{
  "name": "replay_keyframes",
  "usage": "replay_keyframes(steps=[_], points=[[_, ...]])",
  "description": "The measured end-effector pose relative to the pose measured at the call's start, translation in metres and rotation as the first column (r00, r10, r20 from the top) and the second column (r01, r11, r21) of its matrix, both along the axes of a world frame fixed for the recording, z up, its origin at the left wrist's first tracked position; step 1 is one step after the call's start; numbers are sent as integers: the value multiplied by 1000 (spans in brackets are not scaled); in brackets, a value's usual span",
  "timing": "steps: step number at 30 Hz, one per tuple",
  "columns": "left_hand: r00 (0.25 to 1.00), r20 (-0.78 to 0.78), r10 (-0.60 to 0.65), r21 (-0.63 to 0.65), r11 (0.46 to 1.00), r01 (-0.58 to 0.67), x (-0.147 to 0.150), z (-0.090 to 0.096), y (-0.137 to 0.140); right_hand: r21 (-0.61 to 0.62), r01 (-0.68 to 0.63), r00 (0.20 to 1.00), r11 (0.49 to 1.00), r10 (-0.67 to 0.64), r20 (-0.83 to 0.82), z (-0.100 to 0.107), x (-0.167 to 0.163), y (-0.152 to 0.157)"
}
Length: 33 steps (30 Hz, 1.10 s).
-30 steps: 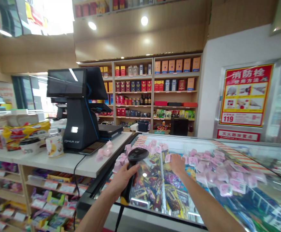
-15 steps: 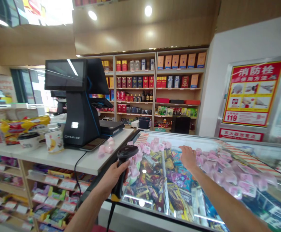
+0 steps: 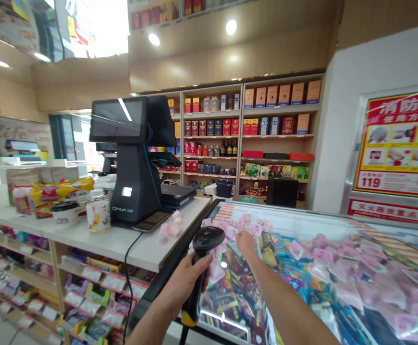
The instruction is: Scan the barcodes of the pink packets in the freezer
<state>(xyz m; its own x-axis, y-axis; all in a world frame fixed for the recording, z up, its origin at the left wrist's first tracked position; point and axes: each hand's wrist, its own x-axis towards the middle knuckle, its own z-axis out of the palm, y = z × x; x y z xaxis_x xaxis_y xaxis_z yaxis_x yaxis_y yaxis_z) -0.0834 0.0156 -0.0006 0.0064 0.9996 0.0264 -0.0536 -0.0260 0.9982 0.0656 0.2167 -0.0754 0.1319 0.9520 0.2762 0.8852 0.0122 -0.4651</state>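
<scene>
My left hand [image 3: 185, 280] grips the handle of a black barcode scanner [image 3: 204, 249] with a yellow base, held upright over the near left corner of a glass-topped freezer chest [image 3: 302, 225]. My right hand [image 3: 246, 242] reaches out over the glass lid and rests among several small pink packets [image 3: 246, 225] strewn on it; whether the fingers hold one I cannot tell. More pink packets [image 3: 341, 268] cover the lid to the right. Colourful wrapped ice creams [image 3: 237, 287] show under the glass.
A white counter [image 3: 97, 237] on the left carries a black checkout terminal [image 3: 133, 153], a cup [image 3: 98, 215], a bowl [image 3: 64, 211] and snack bags [image 3: 60, 189]. Shelves of price-tagged goods sit beneath it. Wooden shelving with boxes and bottles [image 3: 244, 139] lines the back wall.
My right hand has drawn back left across the lid, from the middle packets toward those near the scanner. The scanner has shifted slightly right, and my view has turned to the left.
</scene>
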Motion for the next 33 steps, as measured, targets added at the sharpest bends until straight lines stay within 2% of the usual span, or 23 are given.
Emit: replay_keyframes(steps=[4, 7, 12, 23, 33], points=[[1000, 6, -19, -3, 1000, 19, 5, 4, -2, 84, -89, 996, 992, 88, 12, 4, 22, -3], [999, 2, -41, -2, 999, 41, 14, 7, -7, 96, -117, 993, 988, 115, 33, 11, 44, -11], [998, -11, -61, -6, 998, 61, 29, 8, -15, 103, -90, 995, 991, 86, 46, 19, 71, -23], [980, -92, -178, 10, 984, 179, 61, 15, -22, 87, -30, 1000, 996, 30, 5, 21, 115, -38], [963, -156, -220, 12, 974, 225, 72, 14, -19, 83, -4, 1000, 997, 4, 4, 16, 144, -49]])
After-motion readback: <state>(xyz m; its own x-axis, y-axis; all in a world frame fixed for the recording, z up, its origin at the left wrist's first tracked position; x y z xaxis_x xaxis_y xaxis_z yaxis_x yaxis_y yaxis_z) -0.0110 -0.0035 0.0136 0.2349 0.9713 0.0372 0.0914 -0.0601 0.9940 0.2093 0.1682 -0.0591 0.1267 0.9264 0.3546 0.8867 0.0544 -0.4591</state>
